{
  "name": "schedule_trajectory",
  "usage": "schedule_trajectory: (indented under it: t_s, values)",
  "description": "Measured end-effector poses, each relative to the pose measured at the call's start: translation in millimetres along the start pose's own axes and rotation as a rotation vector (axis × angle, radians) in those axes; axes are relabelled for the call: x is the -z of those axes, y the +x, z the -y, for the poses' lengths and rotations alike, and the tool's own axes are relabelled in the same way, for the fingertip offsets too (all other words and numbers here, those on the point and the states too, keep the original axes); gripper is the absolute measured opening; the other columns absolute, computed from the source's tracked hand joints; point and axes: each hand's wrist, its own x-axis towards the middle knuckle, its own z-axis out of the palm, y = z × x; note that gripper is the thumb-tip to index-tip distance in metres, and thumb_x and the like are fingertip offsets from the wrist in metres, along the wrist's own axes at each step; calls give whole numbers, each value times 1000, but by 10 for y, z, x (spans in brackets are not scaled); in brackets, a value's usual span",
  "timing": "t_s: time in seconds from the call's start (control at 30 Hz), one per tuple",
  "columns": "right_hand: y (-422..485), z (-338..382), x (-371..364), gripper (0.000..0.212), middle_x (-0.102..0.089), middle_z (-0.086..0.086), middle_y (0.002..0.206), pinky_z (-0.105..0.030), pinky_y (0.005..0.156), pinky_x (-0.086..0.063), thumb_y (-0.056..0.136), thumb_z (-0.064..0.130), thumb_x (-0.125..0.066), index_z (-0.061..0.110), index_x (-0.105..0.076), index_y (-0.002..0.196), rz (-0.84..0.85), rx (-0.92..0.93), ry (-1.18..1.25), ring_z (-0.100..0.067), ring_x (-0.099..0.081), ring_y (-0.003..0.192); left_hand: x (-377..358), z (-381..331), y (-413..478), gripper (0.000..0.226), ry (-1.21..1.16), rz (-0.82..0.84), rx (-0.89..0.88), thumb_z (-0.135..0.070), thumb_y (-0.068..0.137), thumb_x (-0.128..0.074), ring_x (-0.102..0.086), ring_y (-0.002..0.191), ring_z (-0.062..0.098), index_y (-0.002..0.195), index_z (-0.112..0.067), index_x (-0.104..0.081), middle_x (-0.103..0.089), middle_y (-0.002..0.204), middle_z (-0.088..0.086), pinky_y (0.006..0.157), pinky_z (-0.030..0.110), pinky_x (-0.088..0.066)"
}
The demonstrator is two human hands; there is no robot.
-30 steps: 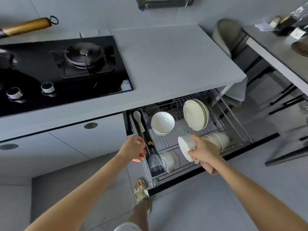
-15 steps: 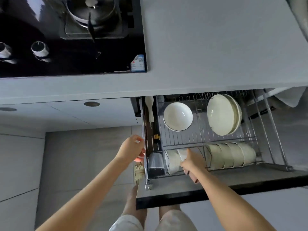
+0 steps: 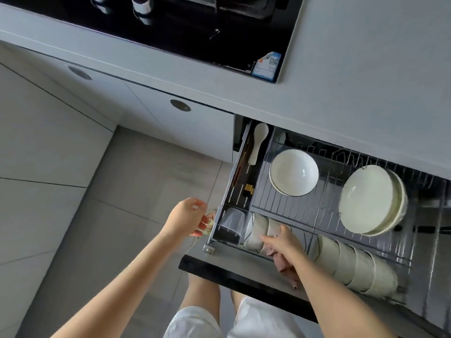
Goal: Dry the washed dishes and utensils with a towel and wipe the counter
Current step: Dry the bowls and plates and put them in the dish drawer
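Note:
A pull-out wire dish rack point(image 3: 288, 211) stands open under the grey counter point(image 3: 353, 81). My right hand point(image 3: 284, 241) reaches into its front left section, fingers touching small white bowls point(image 3: 256, 230) lying on their sides, while a pinkish towel point(image 3: 286, 269) is held under the palm. My left hand point(image 3: 186, 218) hovers just left of the drawer's side rail, fingers loosely curled, holding nothing. Also in the rack are a white bowl stack point(image 3: 294, 175), upright plates point(image 3: 368, 198) and a long row of bowls point(image 3: 353, 264).
A narrow side tray holds a white spoon point(image 3: 259, 142), chopsticks point(image 3: 242, 172) and a clear cup point(image 3: 231, 222). The black hob point(image 3: 195, 28) sits on the counter at the top. The drawer's dark front panel point(image 3: 244, 279) juts out over my legs. Grey tiled floor lies to the left.
My right hand carried a white bowl down and set it among the bowls at the rack's front left. My view tipped downward and closer. My left hand stayed beside the drawer's left rail.

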Motion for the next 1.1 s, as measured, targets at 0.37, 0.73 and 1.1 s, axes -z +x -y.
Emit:
schedule_trajectory:
  t_s: [0.37, 0.73, 1.1]
  values:
    - [-684, 681, 751, 99, -48, -8, 142, -37, 92, -49, 73, 62, -69, 26, -18, 150, -50, 313, 77, -26, -55, 119, 137, 65, -418, 15, -142, -88, -20, -15, 97, -45, -61, 65, 19, 102, -12, -58, -66, 81, 9, 53, 23, -55]
    - [-2300, 2791, 314, 59, -62, 6, 106, -31, 88, -50, 76, 42, -76, 29, -47, 126, 146, 903, 382, -10, -61, 99, 1188, 582, -1006, 16, -650, -285, -56, -30, 92, -57, -57, 76, 16, 92, -15, -63, -58, 86, 5, 60, 23, -57]
    - [-4150, 4833, -1680, 65, -60, -6, 118, -38, 84, -54, 75, 9, -78, 17, -43, 130, 636, 990, 422, -22, -65, 97, 3413, 2673, -1845, 14, -1007, -755, -22, -19, 93, -55, -58, 69, 18, 99, -9, -62, -61, 82, 8, 68, 33, -58]
